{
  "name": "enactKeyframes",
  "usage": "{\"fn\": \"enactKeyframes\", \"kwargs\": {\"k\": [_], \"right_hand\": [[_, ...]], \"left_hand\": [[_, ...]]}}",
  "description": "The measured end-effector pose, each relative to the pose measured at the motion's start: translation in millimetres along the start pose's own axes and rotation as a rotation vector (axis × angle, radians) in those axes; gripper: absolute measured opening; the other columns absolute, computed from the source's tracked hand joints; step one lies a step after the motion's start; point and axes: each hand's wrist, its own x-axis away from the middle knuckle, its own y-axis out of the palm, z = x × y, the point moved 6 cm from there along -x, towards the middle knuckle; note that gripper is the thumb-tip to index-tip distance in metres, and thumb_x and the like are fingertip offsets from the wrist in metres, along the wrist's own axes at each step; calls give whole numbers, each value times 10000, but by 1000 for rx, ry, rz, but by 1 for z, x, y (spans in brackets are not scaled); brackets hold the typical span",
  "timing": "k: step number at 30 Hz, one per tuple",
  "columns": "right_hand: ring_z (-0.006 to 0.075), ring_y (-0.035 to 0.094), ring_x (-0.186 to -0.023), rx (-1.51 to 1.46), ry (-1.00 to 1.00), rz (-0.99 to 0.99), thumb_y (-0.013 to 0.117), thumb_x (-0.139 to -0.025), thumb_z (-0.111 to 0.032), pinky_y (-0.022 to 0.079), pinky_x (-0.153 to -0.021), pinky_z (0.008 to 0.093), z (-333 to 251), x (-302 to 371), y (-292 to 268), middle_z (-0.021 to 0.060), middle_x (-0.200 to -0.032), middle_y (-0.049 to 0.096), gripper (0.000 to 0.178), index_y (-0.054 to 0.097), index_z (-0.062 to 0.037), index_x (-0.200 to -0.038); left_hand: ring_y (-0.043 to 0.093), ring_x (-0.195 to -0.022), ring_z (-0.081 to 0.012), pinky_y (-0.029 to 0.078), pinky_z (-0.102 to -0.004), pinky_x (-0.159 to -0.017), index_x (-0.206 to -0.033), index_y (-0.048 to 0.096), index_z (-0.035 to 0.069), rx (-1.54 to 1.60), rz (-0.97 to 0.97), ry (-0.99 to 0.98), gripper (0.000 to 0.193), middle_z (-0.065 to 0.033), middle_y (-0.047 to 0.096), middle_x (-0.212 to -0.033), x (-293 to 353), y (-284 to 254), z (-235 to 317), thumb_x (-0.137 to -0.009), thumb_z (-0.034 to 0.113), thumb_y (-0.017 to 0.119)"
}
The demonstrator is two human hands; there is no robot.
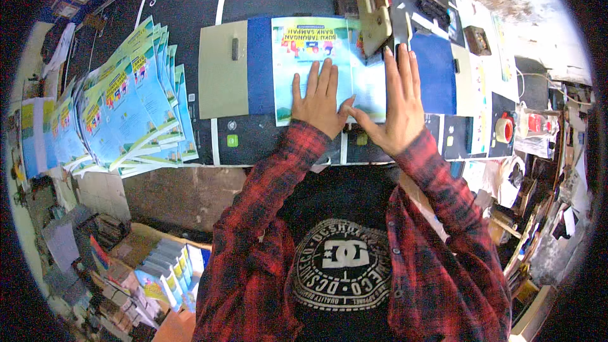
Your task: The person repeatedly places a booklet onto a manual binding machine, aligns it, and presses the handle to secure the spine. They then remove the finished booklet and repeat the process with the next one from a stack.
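An opened booklet [304,47], printed in light blue, green and yellow, lies flat on a board with blue and grey bands [223,79]. My left hand [316,98] rests palm down on its left part, fingers stretched out. My right hand [400,104] lies flat with long, straight fingers across its right part and the blue band. The two thumbs meet near the lower middle of the sheet. Just beyond my right fingertips stands a worn metal device [373,9] with a long arm, like a large stapler, covering some of the booklet's upper right.
A fanned pile of similar printed sheets [126,101] covers the table's left end. On the right are a roll of tape [504,129] and dark metal parts [434,0]. Below left, a box holds stacked booklets [174,272]. Cluttered shelving [538,202] stands at right.
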Motion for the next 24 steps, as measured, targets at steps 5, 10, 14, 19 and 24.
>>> {"fn": "enactKeyframes", "kwargs": {"k": [5,10,14,19,24], "right_hand": [[275,493,-1272,-1038,372,-192,615,-917,-424,367,-1070,402,68,-53,-61,193,-1392,513,666,433,-39,-1429],[204,599,-1105,-347,417,-65,602,-949,-400,459,-954,337,219,12,-7,162,-1203,635,598,473,-1,-1376],[207,629,-1039,-534,493,28,700,-895,-320,487,-909,321,248,54,30,186,-1114,664,559,526,40,-1285],[233,676,-981,-396,598,111,719,-860,-387,519,-868,349,228,21,-12,177,-1101,689,502,640,11,-1156],[295,667,-1005,-8,393,126,706,-856,-307,513,-894,383,276,-34,-24,147,-1083,696,368,676,-48,-1115]], "left_hand": [[283,-1434,-296,153,-582,-1136,-1429,412,13,-36,-13,9,725,-126,339,-1541,8,0,-1,-917,520,489],[261,-1447,-299,125,-586,-1148,-1438,397,13,-19,-9,22,720,-112,309,-1557,6,3,3,-918,503,486],[231,-1460,-297,105,-581,-1156,-1459,367,21,-21,-51,7,729,-112,292,-1567,7,6,3,-910,485,490],[266,-1446,-306,123,-570,-1149,-1438,386,8,1,-40,-12,734,-119,321,-1553,5,4,4,-898,485,522],[366,-1373,-313,237,-578,-1094,-1342,483,21,-39,-61,-26,653,-104,415,-1478,-8,-2,10,-883,476,575]]}}
